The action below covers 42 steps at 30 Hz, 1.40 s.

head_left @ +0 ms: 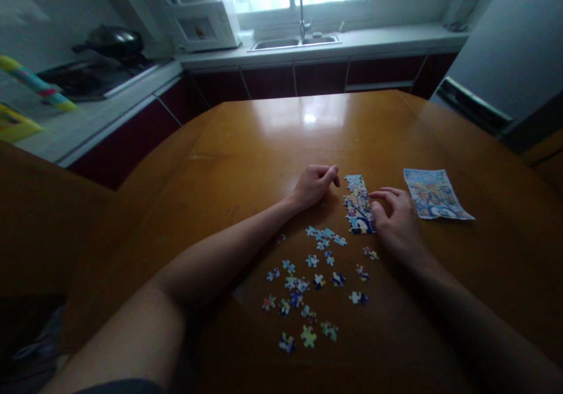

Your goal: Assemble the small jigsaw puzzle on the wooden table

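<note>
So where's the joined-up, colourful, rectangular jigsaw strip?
In the head view, the jigsaw strip lies right of centre on the brown wooden table, between the bare left hand and right hand.

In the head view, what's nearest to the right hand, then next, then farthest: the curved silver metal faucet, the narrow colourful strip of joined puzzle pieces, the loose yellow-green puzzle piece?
From the right hand:
1. Colourful puzzle strip: right beside it, on the left.
2. Yellow-green puzzle piece: lower left, near the bottom.
3. Silver faucet: far off, upper left.
</note>
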{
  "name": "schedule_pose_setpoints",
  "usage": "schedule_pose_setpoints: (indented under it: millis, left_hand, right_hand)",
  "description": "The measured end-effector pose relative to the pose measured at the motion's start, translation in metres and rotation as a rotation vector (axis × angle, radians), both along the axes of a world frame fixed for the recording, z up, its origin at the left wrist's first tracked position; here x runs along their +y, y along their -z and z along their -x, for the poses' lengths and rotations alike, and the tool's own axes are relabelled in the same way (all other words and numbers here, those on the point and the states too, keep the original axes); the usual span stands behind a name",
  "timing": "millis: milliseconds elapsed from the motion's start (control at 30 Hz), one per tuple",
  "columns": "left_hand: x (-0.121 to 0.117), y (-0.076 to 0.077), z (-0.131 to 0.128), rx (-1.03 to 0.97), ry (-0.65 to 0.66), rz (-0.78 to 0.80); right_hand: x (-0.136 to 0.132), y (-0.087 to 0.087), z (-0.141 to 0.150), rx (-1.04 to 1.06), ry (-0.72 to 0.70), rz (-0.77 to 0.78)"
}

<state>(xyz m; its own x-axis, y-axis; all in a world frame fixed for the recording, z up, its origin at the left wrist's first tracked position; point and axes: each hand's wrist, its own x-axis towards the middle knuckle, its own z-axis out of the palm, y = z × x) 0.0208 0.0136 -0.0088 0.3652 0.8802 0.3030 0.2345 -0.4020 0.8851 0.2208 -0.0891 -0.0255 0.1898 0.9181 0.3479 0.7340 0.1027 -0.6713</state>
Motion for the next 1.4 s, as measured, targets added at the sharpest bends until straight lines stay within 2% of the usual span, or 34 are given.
schedule_pose_setpoints:
  millis: [433,533,733,900,1033,1167,1233,1267,1400]
  left_hand:
    - [0.000,-0.002,0.001,-0.054,-0.010,0.058]
    - [0.006,0.000,0.003,-0.169,-0.009,0.152]
    - [0.019,0.004,0.008,-0.528,0.008,0.405]
    - [0.019,-0.002,0.010,-0.598,0.049,0.522]
    - [0.019,-0.006,0.010,-0.619,0.034,0.609]
    - [0.019,-0.006,0.010,-0.600,0.026,0.608]
    - [0.020,-0.005,0.010,-0.612,0.033,0.591]
    - [0.020,-0.004,0.010,-0.616,0.034,0.578]
    - [0.022,0.002,0.009,-0.632,0.044,0.537]
  right_hand:
    - [0.000,0.000,0.000,-0.014,0.001,0.002]
    - [0.000,0.001,-0.001,-0.008,-0.004,-0.001]
    - [-0.001,-0.001,0.000,0.000,0.000,0.005]
    - [-0.001,-0.001,0.001,-0.012,-0.006,0.002]
    - [0.000,0.001,0.000,-0.006,-0.004,-0.010]
    - [-0.006,-0.011,0.004,-0.065,-0.011,-0.087]
    - [-0.015,-0.024,0.013,-0.122,-0.083,-0.139]
    - [-0.021,-0.031,0.020,-0.129,-0.162,-0.145]
    - [-0.037,-0.048,0.063,-0.110,-0.572,-0.096]
